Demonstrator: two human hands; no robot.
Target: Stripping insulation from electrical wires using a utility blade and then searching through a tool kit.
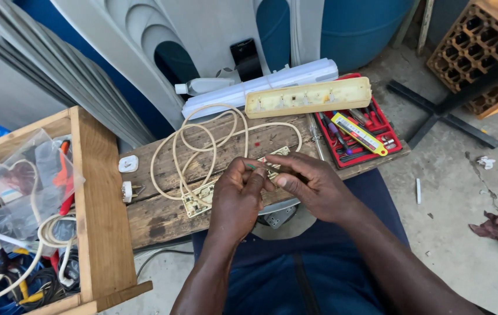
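Clearly both hands meet just above the weathered wooden plank worktop [161,219], over the person's lap: the left hand [238,195] and the right hand [313,185] pinch, fingertips together, a thin wire end with a touch of green at its tip [253,167], so each grip is closed on that small piece. Directly beneath them lies the opened cream socket base with brass contacts [197,202], its long cream cable [202,137] looping loosely across the plank. The risk, as I judge it, is that the fine wire slips from the pinch or frays, since so little of it is held. A tug could also drag the cable and pull the socket base off the near edge, where it sits close to the knees. The cream strip cover with its row of holes [308,97] rests on the far edge beside the red tool tray [390,133]; a swept loop of cable might nudge either. A white plug [127,191] and a white plug cover [128,164] lie near the left end and could roll off if the plank is bumped.
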